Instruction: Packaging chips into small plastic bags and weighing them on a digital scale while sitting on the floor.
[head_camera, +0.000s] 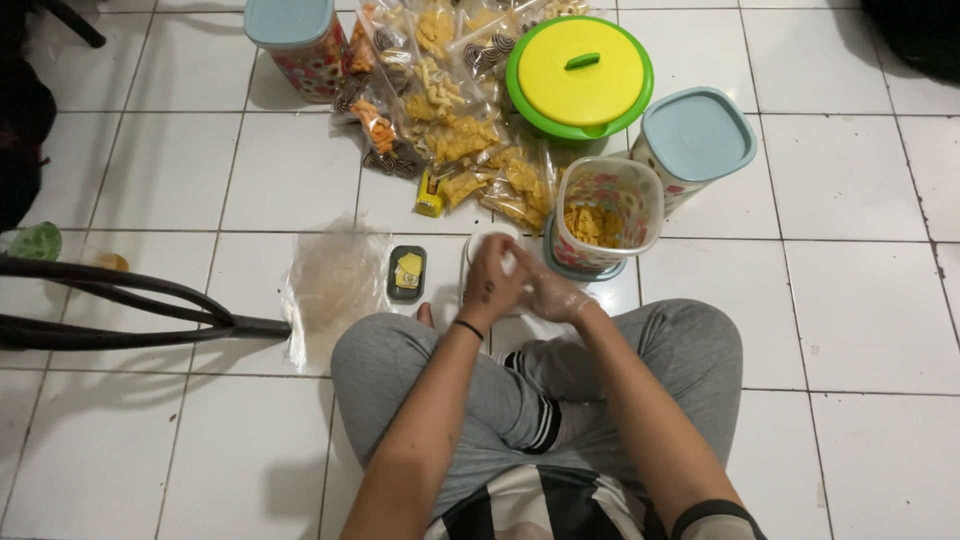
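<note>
Hands meet just in front of the open patterned jar (605, 215), which stands half filled with yellow chips on its own lid. The left hand (492, 283) closes around something small and white (493, 240) (a little round tub or a scale pan, I cannot tell which), while the right hand (553, 296), sheathed in a thin clear plastic glove, presses against it from the jar's side; both hands are together, fingers curled, though how firm the hold is does not show. The white thing looks light and rigid, probably smooth plastic, so a gloved palm may slide on it; taking it by the rim seems safest. Left of the jar lie a small dark tin (407, 272) and a crumpled clear bag (333, 290); beyond the jar sit snack packets (455, 110).
</note>
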